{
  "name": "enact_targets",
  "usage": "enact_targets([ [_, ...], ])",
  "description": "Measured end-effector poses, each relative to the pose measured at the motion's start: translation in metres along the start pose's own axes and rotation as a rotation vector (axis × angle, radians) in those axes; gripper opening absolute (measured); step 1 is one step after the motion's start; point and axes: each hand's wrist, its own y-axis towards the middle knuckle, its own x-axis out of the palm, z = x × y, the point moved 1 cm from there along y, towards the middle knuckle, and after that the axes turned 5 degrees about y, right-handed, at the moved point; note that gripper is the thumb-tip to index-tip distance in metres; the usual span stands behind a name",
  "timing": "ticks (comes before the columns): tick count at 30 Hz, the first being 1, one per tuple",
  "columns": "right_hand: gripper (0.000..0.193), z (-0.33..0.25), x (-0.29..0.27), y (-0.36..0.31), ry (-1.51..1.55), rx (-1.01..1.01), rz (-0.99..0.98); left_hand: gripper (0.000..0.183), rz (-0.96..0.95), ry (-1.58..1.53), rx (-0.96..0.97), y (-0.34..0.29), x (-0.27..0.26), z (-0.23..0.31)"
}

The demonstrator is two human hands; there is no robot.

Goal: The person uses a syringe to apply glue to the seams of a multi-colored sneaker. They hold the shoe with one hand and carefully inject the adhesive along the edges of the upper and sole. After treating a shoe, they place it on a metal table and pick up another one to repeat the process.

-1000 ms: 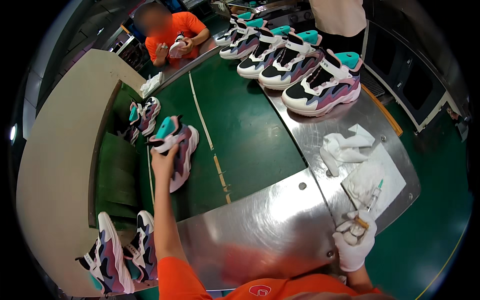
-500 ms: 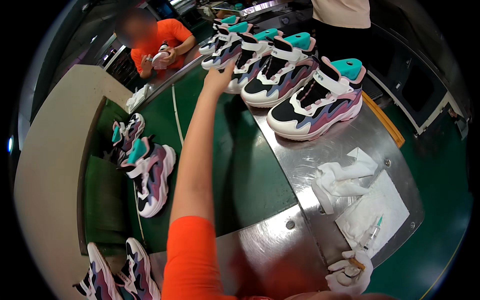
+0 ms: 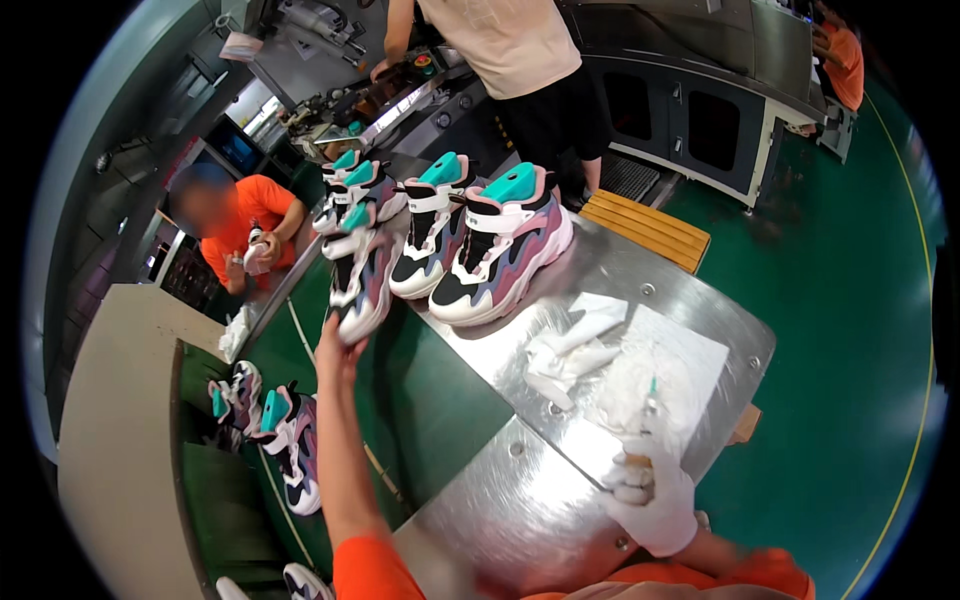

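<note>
My left hand [image 3: 338,350] grips the white toe of a sneaker [image 3: 361,285] in black, white, purple and pink, with a teal insert in its collar. This sneaker is tilted, toe toward me, over the green belt [image 3: 430,375]. Beside it, matching sneakers [image 3: 505,255] stand in a row on the metal table [image 3: 590,255]. My right hand [image 3: 650,500] wears a white glove, its fingers curled round a small clear syringe [image 3: 650,408] with a green tip. A tan strip shows at the glove's fingers; what it is I cannot make out.
White sheets [image 3: 690,350] and crumpled tissue [image 3: 570,350] lie on the table. More sneakers [image 3: 295,450] rest along the belt's left side. A co-worker in orange [image 3: 262,225] handles a shoe at the far left. Another person [image 3: 510,45] stands beyond a yellow slatted step [image 3: 645,230].
My left hand has drawn one sneaker out of the row, toward me and over the belt. The view has swung right, and more of my gloved right hand shows.
</note>
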Motion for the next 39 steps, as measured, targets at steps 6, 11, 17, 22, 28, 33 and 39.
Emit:
enact_targets([
  [6,0.053,-0.014,-0.013,0.002,-0.114,-0.015,-0.034,0.044,0.219,0.116,0.008,-0.279,-0.089,0.014],
  [11,0.057,-0.01,0.002,-0.002,-0.115,-0.194,0.017,0.04,0.443,0.093,-0.252,-0.511,-0.085,-0.025],
  [17,0.054,-0.005,0.002,-0.006,-0.025,-0.157,0.055,0.04,0.138,-0.52,-0.45,-0.534,0.046,-0.08],
  [22,0.05,-0.02,0.011,-0.013,-0.028,-0.042,-0.003,0.037,-0.553,-0.292,-0.489,-0.524,0.097,-0.054],
  [28,0.052,-0.047,-0.025,-0.011,0.082,0.099,-0.157,0.078,-0.15,1.368,1.015,-0.462,0.024,0.064],
  [33,0.036,-0.053,-0.025,0.02,-0.229,0.151,-0.286,0.071,-0.419,1.32,0.785,-0.436,-0.042,0.053],
  [39,0.046,-0.124,0.01,0.001,-0.044,0.337,-0.614,0.015,0.041,1.407,1.086,-0.535,-0.044,-0.01],
])
